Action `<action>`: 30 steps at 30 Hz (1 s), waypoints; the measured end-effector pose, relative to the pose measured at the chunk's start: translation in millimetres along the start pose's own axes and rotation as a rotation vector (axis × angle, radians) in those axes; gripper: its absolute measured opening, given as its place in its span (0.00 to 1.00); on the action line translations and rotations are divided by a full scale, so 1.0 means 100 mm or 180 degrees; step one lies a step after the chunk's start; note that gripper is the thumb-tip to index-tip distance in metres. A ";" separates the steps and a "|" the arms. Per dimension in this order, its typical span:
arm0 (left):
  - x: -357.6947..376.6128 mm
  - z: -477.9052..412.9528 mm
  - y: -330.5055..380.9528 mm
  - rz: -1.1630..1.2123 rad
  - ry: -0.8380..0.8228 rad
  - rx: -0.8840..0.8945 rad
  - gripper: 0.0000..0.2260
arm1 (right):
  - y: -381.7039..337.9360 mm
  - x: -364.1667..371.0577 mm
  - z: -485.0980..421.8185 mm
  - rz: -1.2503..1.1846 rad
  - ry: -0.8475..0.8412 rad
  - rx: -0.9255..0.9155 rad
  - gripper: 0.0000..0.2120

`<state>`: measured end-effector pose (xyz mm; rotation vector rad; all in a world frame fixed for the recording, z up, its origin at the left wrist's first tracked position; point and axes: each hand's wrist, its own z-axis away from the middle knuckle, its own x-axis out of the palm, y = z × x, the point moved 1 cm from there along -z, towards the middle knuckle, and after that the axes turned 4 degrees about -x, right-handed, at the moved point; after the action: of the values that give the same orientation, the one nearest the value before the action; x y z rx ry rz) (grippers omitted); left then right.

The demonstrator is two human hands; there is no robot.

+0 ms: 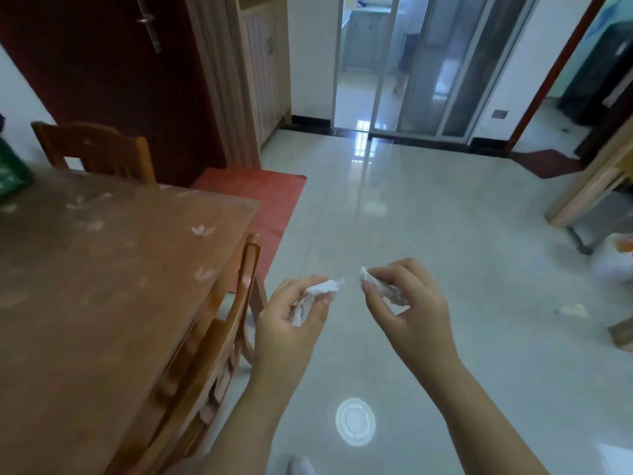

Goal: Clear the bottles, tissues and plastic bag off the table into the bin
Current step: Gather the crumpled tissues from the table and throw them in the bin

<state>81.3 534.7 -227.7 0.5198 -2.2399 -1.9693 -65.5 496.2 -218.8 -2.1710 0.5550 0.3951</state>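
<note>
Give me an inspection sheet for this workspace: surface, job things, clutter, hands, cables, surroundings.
Surface: brown table, bare where it shows apart from a printed flower pattern.
Job's things: one crumpled tissue in the left hand, another tissue in the right hand; no bottles or bin seen.
Clutter: green item at the table's far left edge; white bag on the floor at right.
Grippers: both hands off the table, fingers pinching tissues.
Cables: nothing seen.
Surroundings: chairs, red mat, glossy tiled floor, sliding glass doors.
</note>
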 end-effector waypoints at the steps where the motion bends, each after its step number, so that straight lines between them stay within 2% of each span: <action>1: 0.04 -0.18 -0.01 0.0028 0.0018 -0.0034 0.09 | 0.06 0.05 -0.19 -0.0016 0.0017 -0.0037 0.08; 6: 0.31 -0.94 -0.12 0.0069 0.0053 -0.0167 0.14 | 0.47 0.22 -0.84 -0.0084 0.0046 -0.0007 0.09; 11: 0.77 -1.58 -0.24 0.0154 0.0053 -0.0200 0.07 | 1.03 0.27 -1.35 -0.0101 0.0064 0.0108 0.10; 15: 1.23 -2.24 -0.25 0.0196 0.0096 -0.0130 0.11 | 1.55 0.27 -2.00 -0.0108 0.0096 0.0002 0.10; 19: 1.67 -2.92 -0.10 0.0164 0.0112 -0.0004 0.05 | 2.01 0.24 -2.67 -0.0144 0.0021 -0.0181 0.10; 26: 1.88 -3.89 -0.10 0.0244 0.0632 0.0027 0.09 | 2.49 0.64 -3.72 -0.0413 -0.0247 -0.0425 0.09; 30: 1.71 -4.37 -0.29 0.0147 0.0975 0.0064 0.07 | 2.62 1.15 -4.15 -0.0611 -0.0464 -0.0592 0.09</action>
<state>60.9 65.6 -214.6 0.7110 -2.0648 -1.7124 -66.6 -6.9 -195.6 -2.3258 0.2339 0.5116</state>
